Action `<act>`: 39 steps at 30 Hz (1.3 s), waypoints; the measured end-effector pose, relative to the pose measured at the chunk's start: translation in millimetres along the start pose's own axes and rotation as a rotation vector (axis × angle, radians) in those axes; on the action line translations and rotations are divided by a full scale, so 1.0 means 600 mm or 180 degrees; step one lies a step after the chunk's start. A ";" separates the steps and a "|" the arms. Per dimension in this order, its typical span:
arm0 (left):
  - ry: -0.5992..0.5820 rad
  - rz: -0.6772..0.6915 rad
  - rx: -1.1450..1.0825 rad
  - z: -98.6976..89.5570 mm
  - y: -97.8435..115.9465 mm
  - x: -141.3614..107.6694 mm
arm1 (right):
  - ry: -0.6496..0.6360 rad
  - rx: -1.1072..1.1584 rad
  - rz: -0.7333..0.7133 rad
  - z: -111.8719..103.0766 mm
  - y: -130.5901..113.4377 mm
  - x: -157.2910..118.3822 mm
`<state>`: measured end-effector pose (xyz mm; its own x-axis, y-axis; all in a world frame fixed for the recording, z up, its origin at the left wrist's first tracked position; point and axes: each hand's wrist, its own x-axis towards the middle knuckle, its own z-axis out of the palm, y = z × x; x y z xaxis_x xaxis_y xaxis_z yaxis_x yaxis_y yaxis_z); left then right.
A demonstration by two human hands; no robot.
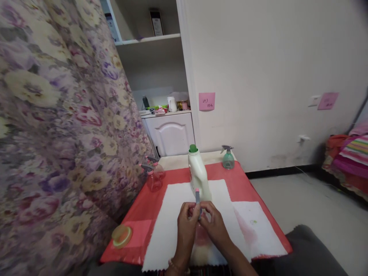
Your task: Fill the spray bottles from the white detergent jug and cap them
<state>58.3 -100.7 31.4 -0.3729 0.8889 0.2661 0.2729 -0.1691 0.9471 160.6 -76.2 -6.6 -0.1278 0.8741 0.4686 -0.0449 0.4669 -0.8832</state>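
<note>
Both my hands meet over the front middle of the table. My left hand (186, 224) is closed, its fingers pinching a grey spray head (197, 196) with a pink nozzle tip that points away from me. Closed from the other side, my right hand (215, 224) grips the same part, so the fingers hide much of it. Below them shows a see-through pinkish bottle (201, 237), partly covered by my hands; I cannot tell whether the head is seated on it. Just beyond stands a large pale green jug (198, 168) with a green piece (193, 148) in its mouth.
Two pink spray bottles (154, 182) stand at the left, a green spray bottle (228, 159) at the back right. A round yellowish lid or dish (122, 235) lies near the left edge. White cloths (169, 214) cover part of the red tabletop (135, 214). A floral curtain (71, 153) hangs left.
</note>
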 end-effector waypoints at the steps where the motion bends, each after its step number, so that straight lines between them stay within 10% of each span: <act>1: 0.0011 0.0010 0.0015 0.000 0.000 0.000 | 0.0061 -0.0020 0.0031 0.001 0.001 0.000; 39: -0.0012 0.0020 0.0050 0.002 -0.007 0.000 | 0.0216 -0.0175 0.0216 0.005 -0.004 0.000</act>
<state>58.3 -99.4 27.4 -0.3677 0.8894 0.2715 0.2892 -0.1681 0.9424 157.9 -77.8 -4.9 -0.0613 0.9101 0.4098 0.0162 0.4114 -0.9113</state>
